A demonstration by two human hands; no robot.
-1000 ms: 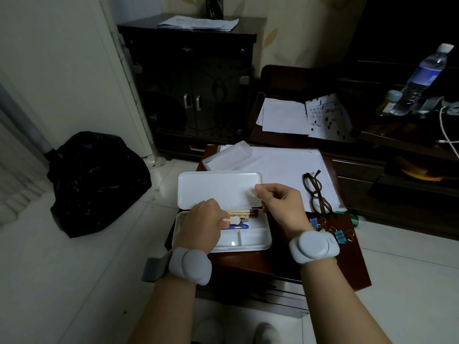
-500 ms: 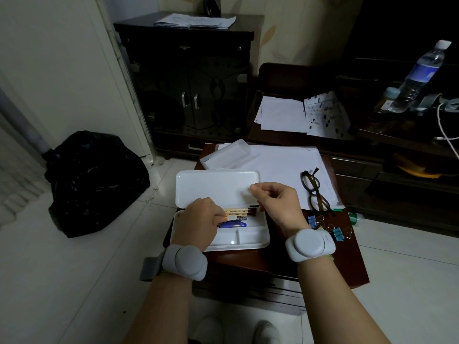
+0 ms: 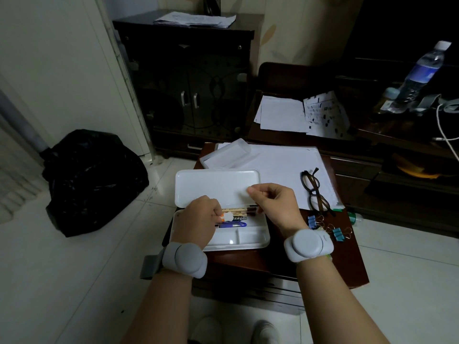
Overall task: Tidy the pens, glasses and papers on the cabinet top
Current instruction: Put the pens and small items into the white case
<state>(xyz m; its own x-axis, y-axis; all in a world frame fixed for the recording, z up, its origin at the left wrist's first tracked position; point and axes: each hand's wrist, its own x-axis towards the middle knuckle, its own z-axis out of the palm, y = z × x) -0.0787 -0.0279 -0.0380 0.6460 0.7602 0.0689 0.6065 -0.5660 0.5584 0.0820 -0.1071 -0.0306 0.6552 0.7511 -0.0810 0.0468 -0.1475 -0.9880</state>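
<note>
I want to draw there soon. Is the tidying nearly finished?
About halfway. Done: several pens already lie in the open white pencil case. In hand: the left hand rests on those pens, and the right hand pinches the lid's edge. Left: the glasses sit on the loose papers, and the binder clips lie scattered.

The room is dim and the picture underexposed, with a cool grey cast. The brightest thing is the open white pencil case [image 3: 218, 192], which carries a small glare spot on its tray. Behind it the dark cabinet [image 3: 188, 78] sinks into near-black shadow. Right of the case, the far shelves lose detail. Wide-angle distortion bends lines near the edges.
</note>
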